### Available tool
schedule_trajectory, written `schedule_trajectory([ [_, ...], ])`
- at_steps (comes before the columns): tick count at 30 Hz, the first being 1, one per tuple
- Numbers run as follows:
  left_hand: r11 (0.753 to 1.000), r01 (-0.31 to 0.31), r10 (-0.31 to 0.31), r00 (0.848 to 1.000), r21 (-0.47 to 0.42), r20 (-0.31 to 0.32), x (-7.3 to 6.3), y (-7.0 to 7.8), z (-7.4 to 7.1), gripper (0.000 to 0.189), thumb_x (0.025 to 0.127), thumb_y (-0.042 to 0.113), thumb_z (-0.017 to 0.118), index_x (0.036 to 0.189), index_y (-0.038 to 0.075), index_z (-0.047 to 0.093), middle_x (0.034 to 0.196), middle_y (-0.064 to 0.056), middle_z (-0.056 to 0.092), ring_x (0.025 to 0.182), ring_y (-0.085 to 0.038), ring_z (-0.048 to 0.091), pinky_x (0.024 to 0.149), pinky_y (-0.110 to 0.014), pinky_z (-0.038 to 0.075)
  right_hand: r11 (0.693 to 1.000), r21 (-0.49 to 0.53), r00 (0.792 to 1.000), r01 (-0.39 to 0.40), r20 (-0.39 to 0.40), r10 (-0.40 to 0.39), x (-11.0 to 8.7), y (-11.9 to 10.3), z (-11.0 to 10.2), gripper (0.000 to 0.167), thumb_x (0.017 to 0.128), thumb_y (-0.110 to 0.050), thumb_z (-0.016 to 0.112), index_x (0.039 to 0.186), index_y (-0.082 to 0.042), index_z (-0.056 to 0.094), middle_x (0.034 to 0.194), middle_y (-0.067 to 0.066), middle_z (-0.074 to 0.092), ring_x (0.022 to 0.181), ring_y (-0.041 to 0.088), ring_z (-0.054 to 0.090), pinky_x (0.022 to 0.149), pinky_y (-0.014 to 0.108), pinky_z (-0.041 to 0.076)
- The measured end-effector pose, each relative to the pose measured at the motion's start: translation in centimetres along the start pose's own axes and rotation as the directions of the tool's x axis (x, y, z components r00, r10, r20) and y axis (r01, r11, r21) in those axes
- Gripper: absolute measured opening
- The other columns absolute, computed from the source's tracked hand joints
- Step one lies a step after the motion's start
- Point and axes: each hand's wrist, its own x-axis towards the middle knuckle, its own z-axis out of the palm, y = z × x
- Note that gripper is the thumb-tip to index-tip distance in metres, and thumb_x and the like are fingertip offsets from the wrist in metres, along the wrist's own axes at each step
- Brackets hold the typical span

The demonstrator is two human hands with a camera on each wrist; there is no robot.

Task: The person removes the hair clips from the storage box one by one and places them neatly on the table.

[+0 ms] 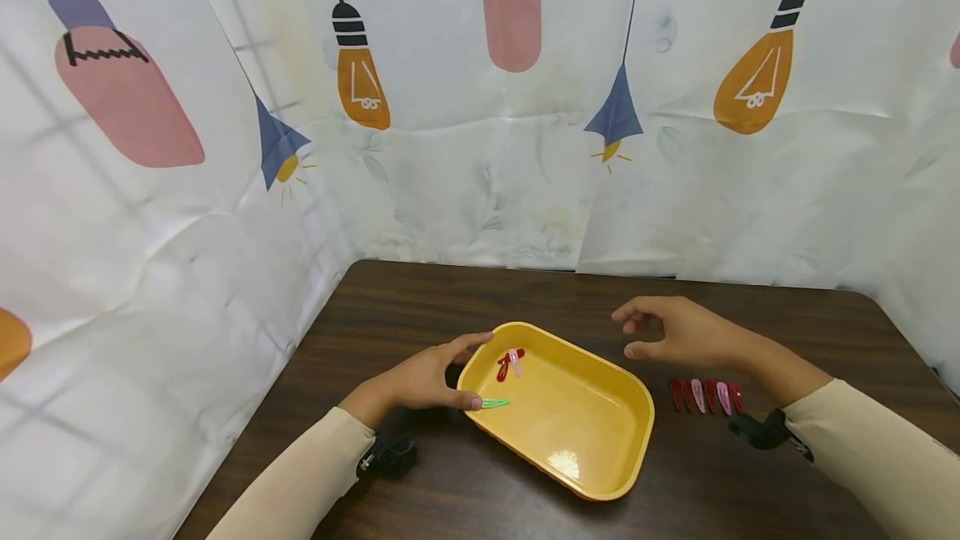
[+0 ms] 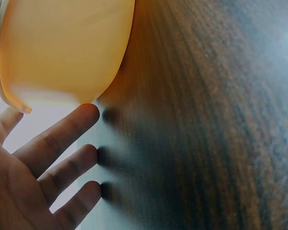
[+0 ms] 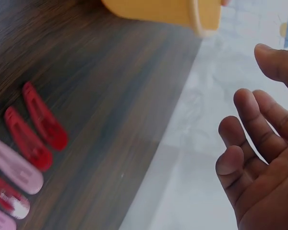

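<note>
My left hand [image 1: 429,375] holds the left end of a yellow plastic tray [image 1: 570,432], thumb and index fingertip at its rim. In the left wrist view, the lower fingertips [image 2: 89,152] reach the table beside the tray's outer wall. A green hair clip [image 1: 495,403] lies inside the tray near the thumb. Farther back in the tray are red hair clips [image 1: 502,370] and a pink hair clip [image 1: 514,362], bunched together. My right hand [image 1: 678,332] hovers right of the tray, fingers loosely bent, holding nothing. Below it, a row of red and pink hair clips [image 3: 30,139] lies on the table.
The dark wood-grain table [image 1: 442,298] has rounded far corners. White printed sheets [image 1: 480,190] hang behind it and along its left side. A dark wrist strap [image 1: 765,430] sits at the right sleeve, another wrist device [image 1: 386,455] at the left.
</note>
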Motion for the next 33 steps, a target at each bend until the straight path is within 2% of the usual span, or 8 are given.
schedule_trajectory([
  [8,1.0,-0.013,0.013,1.0,-0.005,0.005,0.0,-0.1,0.0,0.095,0.082,0.056,0.081,0.158,0.05,0.024,0.129,0.012,0.064,0.123,-0.018,0.057,0.106,-0.057,0.041,0.999,0.037,0.997,0.027,0.065,-0.029,1.7,-2.4,0.9,0.043,0.093,-0.04,0.077,0.131,-0.026,0.064,0.113,-0.01,0.066,0.112,0.025,0.061,0.094,0.046,0.051],
  [16,1.0,-0.017,0.017,1.0,0.004,0.004,0.0,-0.1,0.0,0.095,0.082,0.057,0.081,0.158,0.049,0.024,0.13,0.01,0.064,0.122,-0.017,0.058,0.106,-0.057,0.041,0.986,-0.016,0.983,0.168,0.074,-0.166,3.6,-3.6,1.8,0.039,0.093,-0.034,0.078,0.129,-0.026,0.065,0.112,-0.012,0.067,0.107,0.012,0.062,0.093,0.043,0.053],
  [22,1.0,-0.01,0.01,1.0,0.008,0.002,0.0,-0.1,0.0,0.095,0.083,0.056,0.081,0.158,0.05,0.024,0.129,0.011,0.064,0.122,-0.018,0.058,0.105,-0.058,0.041,0.982,-0.025,0.98,0.186,0.074,-0.184,4.6,-4.2,2.4,0.039,0.093,-0.034,0.078,0.129,-0.026,0.065,0.114,-0.01,0.067,0.107,0.006,0.062,0.092,0.033,0.053],
  [33,1.0,-0.01,0.01,1.0,-0.007,0.006,0.0,0.0,-0.1,0.093,0.083,0.052,0.081,0.158,0.049,0.025,0.127,0.013,0.064,0.121,-0.017,0.058,0.106,-0.057,0.04,0.971,-0.002,0.967,0.24,0.089,-0.239,5.7,-5.5,3.2,0.039,0.094,-0.029,0.077,0.13,-0.018,0.066,0.118,-0.001,0.068,0.108,0.01,0.064,0.095,0.036,0.053],
])
